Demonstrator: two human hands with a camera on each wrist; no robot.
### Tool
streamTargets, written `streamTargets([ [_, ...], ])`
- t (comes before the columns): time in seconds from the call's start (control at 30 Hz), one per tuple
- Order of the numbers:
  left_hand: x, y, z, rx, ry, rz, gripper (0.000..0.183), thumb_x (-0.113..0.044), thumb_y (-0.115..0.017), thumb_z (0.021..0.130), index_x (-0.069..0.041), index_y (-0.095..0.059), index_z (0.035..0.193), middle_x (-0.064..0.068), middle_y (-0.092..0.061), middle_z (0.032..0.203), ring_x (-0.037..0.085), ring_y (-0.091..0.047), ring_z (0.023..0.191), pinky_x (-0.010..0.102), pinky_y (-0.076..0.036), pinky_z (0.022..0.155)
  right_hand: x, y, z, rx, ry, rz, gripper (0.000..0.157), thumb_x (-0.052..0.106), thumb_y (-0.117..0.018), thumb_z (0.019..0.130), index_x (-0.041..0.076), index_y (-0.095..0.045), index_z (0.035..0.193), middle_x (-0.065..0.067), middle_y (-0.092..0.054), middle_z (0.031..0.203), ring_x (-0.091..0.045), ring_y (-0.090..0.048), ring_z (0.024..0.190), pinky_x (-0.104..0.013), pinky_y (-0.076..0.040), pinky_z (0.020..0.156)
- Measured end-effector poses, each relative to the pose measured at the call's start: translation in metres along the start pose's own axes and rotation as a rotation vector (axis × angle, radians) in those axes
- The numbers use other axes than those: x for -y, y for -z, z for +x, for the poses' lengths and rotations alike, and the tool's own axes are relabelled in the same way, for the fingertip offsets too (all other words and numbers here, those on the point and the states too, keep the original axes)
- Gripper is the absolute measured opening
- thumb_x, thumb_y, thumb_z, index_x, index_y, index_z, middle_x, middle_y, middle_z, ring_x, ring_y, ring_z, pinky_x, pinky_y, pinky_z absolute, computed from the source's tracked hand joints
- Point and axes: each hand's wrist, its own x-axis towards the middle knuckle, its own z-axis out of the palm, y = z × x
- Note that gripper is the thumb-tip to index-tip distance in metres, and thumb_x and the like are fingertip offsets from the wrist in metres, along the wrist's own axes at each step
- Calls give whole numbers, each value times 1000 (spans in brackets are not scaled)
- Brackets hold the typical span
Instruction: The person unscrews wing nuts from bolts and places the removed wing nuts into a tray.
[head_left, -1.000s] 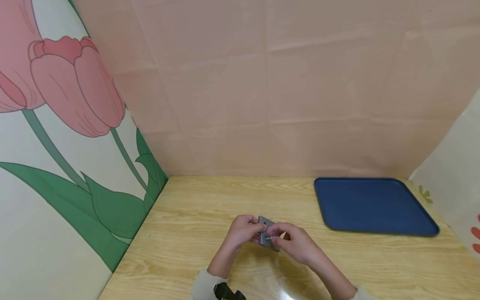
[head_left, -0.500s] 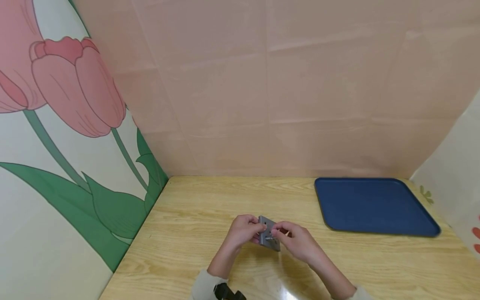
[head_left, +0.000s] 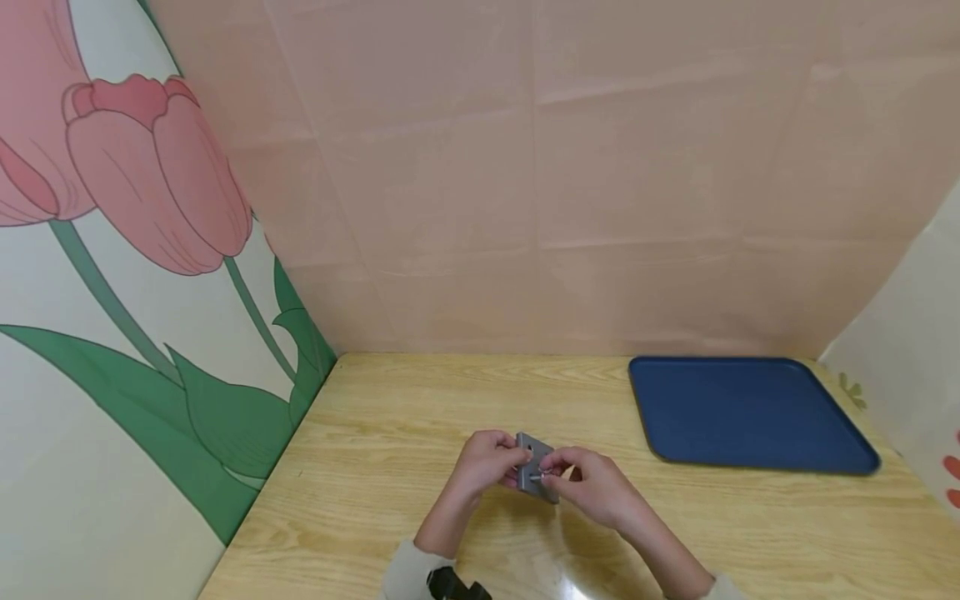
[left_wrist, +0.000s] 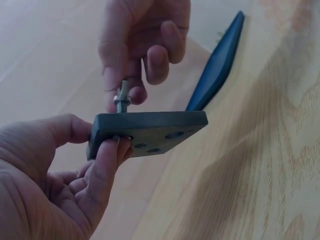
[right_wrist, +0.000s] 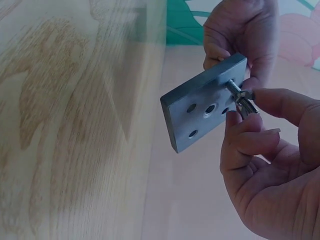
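Observation:
A grey rectangular plate [right_wrist: 181, 121] with several round holes is held up over the table, tilted. My left hand [head_left: 487, 460] grips it at one end between thumb and fingers. A threaded bolt [right_wrist: 232, 87] stands out of a hole near that end, and a left fingertip lies under the plate by it in the left wrist view. Partway along the bolt sits a small metal wing nut [right_wrist: 243, 95], with bare thread on both sides of it. My right hand [head_left: 592, 485] pinches the nut between thumb and index finger, its other fingers curled.
A dark blue tray [head_left: 750, 417] lies at the back right of the wood-grain table [head_left: 420, 392]. A pinkish sheet [head_left: 525, 208] hangs behind the table, and a panel with printed tulips [head_left: 157, 183] stands on the left.
Half a second ago the right fingers were turned and drawn slightly back from the bolt; now they are round the nut again. The plate and left hand have hardly moved.

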Motion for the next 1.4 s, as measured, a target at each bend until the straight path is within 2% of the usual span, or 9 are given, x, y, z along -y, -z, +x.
streamTargets([
  [0.2,2,-2,1,-8,-4,-11,15,-10,-76,83,2,-67,86,7,-69,73,15,-66,58,32,-60,54,1,0,-1,15,44,16,15,11,-72,91,13,-71,107,-2,-63,96,-11,-52,64,-24,-44,53],
  [0.47,3,-1,1,-7,-6,-19,15,-10,-75,83,2,-66,86,6,-69,72,15,-66,58,31,-60,53,3,0,-2,13,33,29,13,12,-71,93,15,-72,106,-3,-63,98,-13,-52,68,-24,-45,54],
  [0.67,1,-1,0,-4,-4,-15,16,-12,-76,84,2,-68,89,8,-71,75,16,-67,60,33,-61,55,3,-2,1,-76,-43,20,17,28,-64,100,17,-71,111,4,-66,93,-14,-52,72,-26,-44,58],
  [0.8,1,-1,0,0,-8,-8,17,-13,-76,84,2,-68,90,8,-72,77,16,-67,61,35,-61,56,2,-3,2,-118,-91,-9,15,26,-63,101,17,-72,108,6,-68,93,-13,-54,78,-28,-45,64],
  [0.9,1,-1,-1,4,-10,-9,17,-13,-76,84,2,-68,89,8,-71,77,16,-67,61,36,-62,56,1,-4,1,-107,-90,-21,15,27,-64,100,16,-73,106,6,-68,95,-13,-55,82,-30,-46,68],
  [1.23,-1,0,-1,4,2,-15,17,-12,-76,84,2,-68,91,9,-72,78,16,-67,61,35,-61,57,1,-3,1,-41,-89,-31,20,32,-68,97,16,-75,105,5,-68,96,-14,-53,81,-30,-45,65],
  [1.4,-1,1,-2,1,8,-11,18,-13,-76,85,2,-68,91,9,-72,79,16,-67,61,33,-61,56,0,-2,0,-13,-47,-28,18,30,-71,95,14,-74,104,3,-67,96,-15,-54,78,-27,-45,63],
])
